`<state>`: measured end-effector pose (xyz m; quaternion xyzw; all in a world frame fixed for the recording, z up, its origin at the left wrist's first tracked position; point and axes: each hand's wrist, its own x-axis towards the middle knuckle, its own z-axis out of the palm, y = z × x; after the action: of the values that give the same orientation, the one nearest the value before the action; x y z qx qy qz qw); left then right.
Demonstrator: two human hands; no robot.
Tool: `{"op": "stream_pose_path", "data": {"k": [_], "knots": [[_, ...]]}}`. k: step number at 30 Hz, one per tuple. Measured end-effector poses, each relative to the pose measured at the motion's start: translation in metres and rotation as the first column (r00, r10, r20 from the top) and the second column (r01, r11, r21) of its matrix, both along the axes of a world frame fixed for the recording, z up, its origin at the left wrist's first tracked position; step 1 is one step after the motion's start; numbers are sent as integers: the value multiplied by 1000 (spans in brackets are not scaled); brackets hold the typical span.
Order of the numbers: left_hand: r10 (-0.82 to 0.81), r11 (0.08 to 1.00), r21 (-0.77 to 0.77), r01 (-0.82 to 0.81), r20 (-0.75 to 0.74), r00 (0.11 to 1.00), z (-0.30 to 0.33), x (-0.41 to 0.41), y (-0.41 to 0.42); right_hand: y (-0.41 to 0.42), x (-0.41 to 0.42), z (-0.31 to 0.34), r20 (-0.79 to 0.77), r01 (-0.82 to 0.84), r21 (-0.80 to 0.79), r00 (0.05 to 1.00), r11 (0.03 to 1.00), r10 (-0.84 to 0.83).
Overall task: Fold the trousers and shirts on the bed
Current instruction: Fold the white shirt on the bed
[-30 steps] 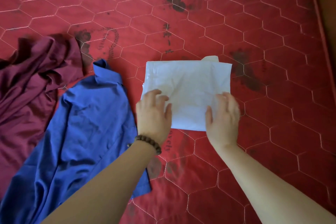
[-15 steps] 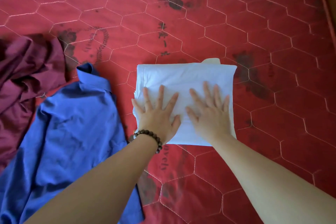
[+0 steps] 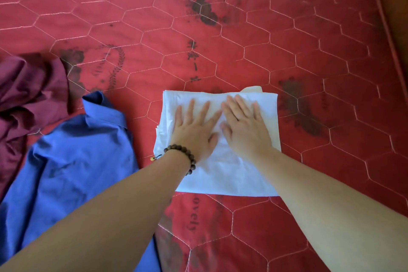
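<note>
Folded white garment lies mid-bed, toward the right edge. Left hand and right hand press flat on it, fingers straight and spread. Blue shirt and maroon garment lie unfolded at the left edge. Bed print reads "ovely".

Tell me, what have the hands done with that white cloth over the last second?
Both hands, left hand and right hand, slid from the white garment's near edge up across it, fingers now spread flat, pressing it. Unchanged: the garment stays folded on the bed; the blue shirt and maroon cloth lie untouched.
</note>
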<state>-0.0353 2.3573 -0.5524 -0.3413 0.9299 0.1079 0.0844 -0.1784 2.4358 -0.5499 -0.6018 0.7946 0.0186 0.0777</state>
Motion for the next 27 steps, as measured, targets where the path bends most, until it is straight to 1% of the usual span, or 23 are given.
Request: {"op": "stream_pose_path", "data": {"k": [1,3,5,6,8,11,14,16,17,18,19,20,21,22,23,24,25,27], "knots": [[50,999,4,-50,25,998,-3,2,-2,2,-4,-3,2,32,2,999,999,-32],[154,988,-35,-152,72,985,-7,7,-6,6,-5,-6,54,167,-5,985,986,-167],[262,964,-74,-256,80,962,-8,9,-6,8,-2,-9,104,291,-7,952,957,-288],[298,953,-74,-293,71,952,-8,8,-6,8,-1,-10,111,322,-12,942,947,-318],[316,948,-61,-313,48,948,-10,8,-7,8,-1,-11,114,326,-9,940,945,-323],[286,958,-32,-284,47,957,-12,8,-11,7,-5,-9,123,302,34,945,953,-304],[271,961,20,-274,104,957,-3,9,-15,7,-12,-3,173,247,128,948,961,-267],[281,960,-29,-280,149,948,12,6,-11,11,-22,5,218,179,130,954,975,-204],[257,966,-77,-248,145,956,20,4,-4,15,-28,9,226,134,95,962,986,-153],[188,979,-103,-177,102,977,28,2,7,22,-34,13,208,79,52,974,996,-88],[71,994,-90,-70,6,997,35,-1,23,29,-40,17,172,15,29,985,999,-20],[-80,996,-52,74,-116,990,39,-2,42,37,-45,20,140,-48,36,989,998,43],[-227,973,-11,229,-201,953,40,-3,63,45,-49,22,122,-98,61,989,993,90],[-340,934,36,355,-210,917,41,-2,83,53,-52,24,108,-135,96,986,986,125],[-411,900,93,426,-145,900,39,-1,100,59,-53,25,93,-165,129,984,978,154],[-450,884,121,452,-47,892,35,-1,113,64,-55,26,80,-192,159,980,968,181],[-457,885,113,451,34,889,31,-2,121,68,-56,25,73,-207,186,978,960,197],[-413,911,64,408,96,906,23,-6,128,73,-57,24,70,-205,225,979,953,194]]}}
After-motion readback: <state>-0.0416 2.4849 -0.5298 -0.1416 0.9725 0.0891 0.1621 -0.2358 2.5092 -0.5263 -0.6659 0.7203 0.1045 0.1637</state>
